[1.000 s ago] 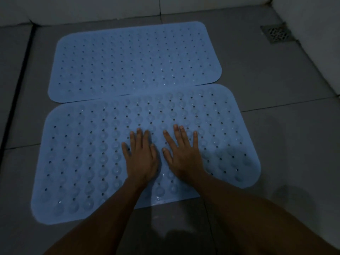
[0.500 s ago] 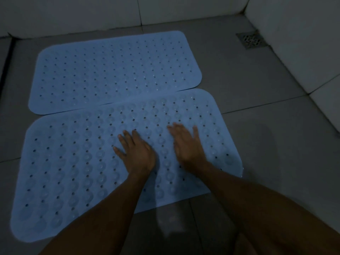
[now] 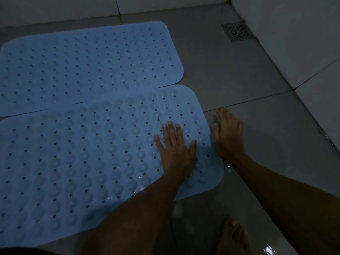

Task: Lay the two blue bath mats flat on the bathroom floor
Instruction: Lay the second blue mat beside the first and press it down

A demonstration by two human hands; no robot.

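Note:
Two blue perforated bath mats lie flat on the grey tiled floor, long sides meeting. The far mat [image 3: 88,67] sits toward the back wall. The near mat [image 3: 77,159] shows its suction cups and overlaps the far one slightly along their shared edge. My left hand [image 3: 174,148] presses flat on the near mat's right part, fingers spread. My right hand [image 3: 228,135] is at the mat's right edge, fingers straight, partly on the wet floor; it looks blurred.
A metal floor drain [image 3: 237,32] sits in the back right corner. White tiled walls [image 3: 294,43] run along the back and right. The floor is wet, with a glint at the bottom right. A bare foot [image 3: 232,238] stands on the floor below the right arm.
Both hands slid rightward across the near mat. The right hand went from the mat's surface to its right edge. The view shifted right.

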